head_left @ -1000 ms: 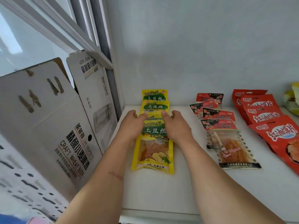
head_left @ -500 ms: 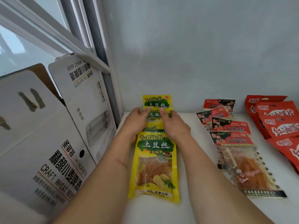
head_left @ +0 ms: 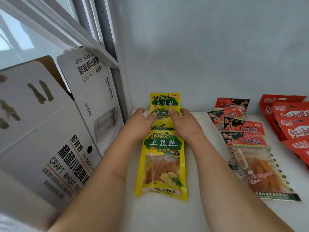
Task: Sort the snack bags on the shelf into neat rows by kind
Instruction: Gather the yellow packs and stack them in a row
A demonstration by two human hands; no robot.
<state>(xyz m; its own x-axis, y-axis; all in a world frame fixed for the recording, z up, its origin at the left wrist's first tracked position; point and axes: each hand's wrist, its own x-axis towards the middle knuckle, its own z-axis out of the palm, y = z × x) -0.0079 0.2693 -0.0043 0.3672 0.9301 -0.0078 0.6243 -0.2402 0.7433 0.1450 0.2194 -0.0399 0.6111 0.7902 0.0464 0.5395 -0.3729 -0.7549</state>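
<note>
Where the white shelf (head_left: 167, 215) meets the window side, I log a beer carton (head_left: 55, 139) leaning at far left. Next, my left hand (head_left: 142, 122) and right hand (head_left: 185, 124) flank the yellow bag row (head_left: 163, 158), thumbs pressing the second-from-back bag, fingers loosely bent down its edges, neither curled round it. The row overlaps front to back, rearmost against the wall. Right of it: clear-and-red bag row (head_left: 247, 148), then red bag row (head_left: 292, 126) at the frame edge.
</note>
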